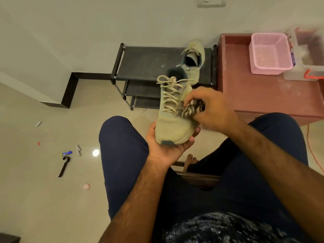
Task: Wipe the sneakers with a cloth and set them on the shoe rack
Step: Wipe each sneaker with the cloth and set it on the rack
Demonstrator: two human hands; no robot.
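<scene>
My left hand (164,146) cups the toe of a pale green sneaker (172,123) from below, holding it above my knees with its laces up. My right hand (212,109) grips a bunched striped cloth (192,107) and presses it against the sneaker's right side beside the laces. The second pale green sneaker (193,58) sits on the right end of the top shelf of the black shoe rack (145,64), which stands against the wall just beyond the held shoe.
A reddish low table (263,92) stands right of the rack with a pink basket (270,53) and a clear box (312,58) on it. Small litter (66,153) and a black hook (64,166) lie on the tiled floor at left. An orange cord (313,155) runs along the right.
</scene>
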